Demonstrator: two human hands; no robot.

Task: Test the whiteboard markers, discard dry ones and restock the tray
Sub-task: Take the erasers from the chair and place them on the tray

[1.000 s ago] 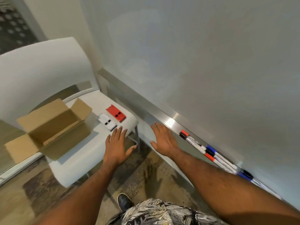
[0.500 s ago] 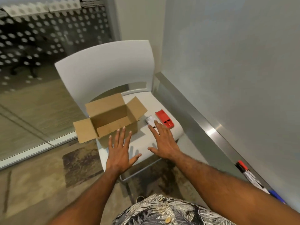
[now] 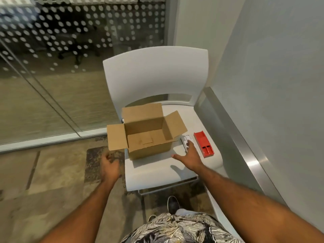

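Observation:
An open, empty cardboard box point(image 3: 145, 132) stands on a white chair seat point(image 3: 157, 171). To its right lie a white marker pack point(image 3: 185, 140) and a red marker pack point(image 3: 204, 144). My right hand point(image 3: 190, 156) reaches over the seat with straight fingers, its fingertips on the white pack and covering part of it. My left hand point(image 3: 109, 168) hangs left of the chair, over the floor, with loosely curled fingers and nothing in it. The whiteboard point(image 3: 280, 85) fills the right side. Its metal tray point(image 3: 245, 148) shows no markers in this view.
The chair back point(image 3: 156, 76) rises behind the box. A glass wall with a dot pattern point(image 3: 61, 50) runs along the left. Patterned carpet point(image 3: 52, 181) covers the floor. My shoe point(image 3: 172, 204) is under the chair's front edge.
My view has swung left, from the tray with its markers to the chair. My right hand moved from the tray onto the white pack. My left hand drew back off the seat and curled.

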